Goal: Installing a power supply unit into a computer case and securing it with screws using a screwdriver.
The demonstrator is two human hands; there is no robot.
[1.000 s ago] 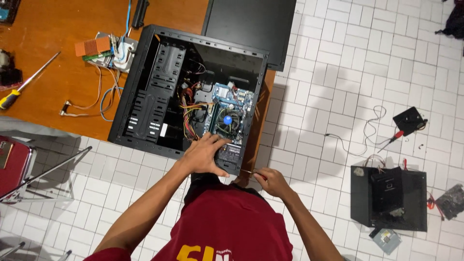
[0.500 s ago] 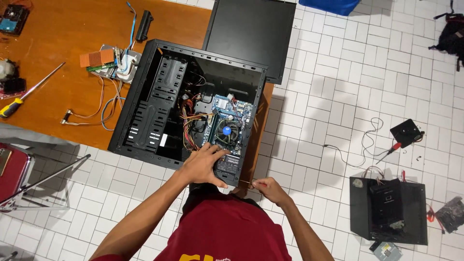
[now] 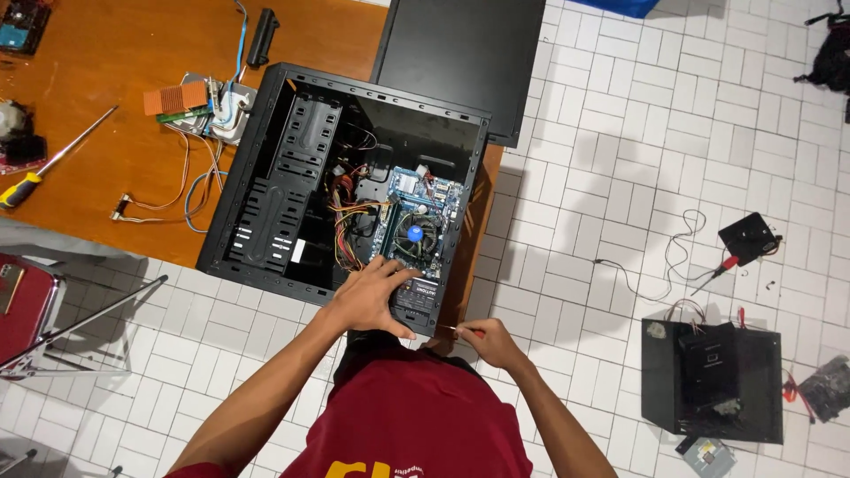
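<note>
So there's an open black PC case [image 3: 292, 204] lying on its side at the edge of a wooden table [image 3: 97, 177], half hanging toward the tiled floor. Inside it you can see the motherboard [image 3: 416, 221] with a round cooler fan [image 3: 413, 235], a tangle of coloured wires [image 3: 350, 221] next to it, and empty drive cages on the left. The left hand [image 3: 367, 296] rests on the case's near edge, fingers spread and curled over the rim just beside the board. The right hand [image 3: 491, 343] sits just off the case's corner, fingers pinched around a small screwdriver [image 3: 462, 330] whose tip points at that corner. Around it: a yellow-handled screwdriver [image 3: 53, 159] and loose cables on the table, the case's side panel [image 3: 465, 57] behind, and another black box [image 3: 713, 381] on the floor well apart to the right.
</note>
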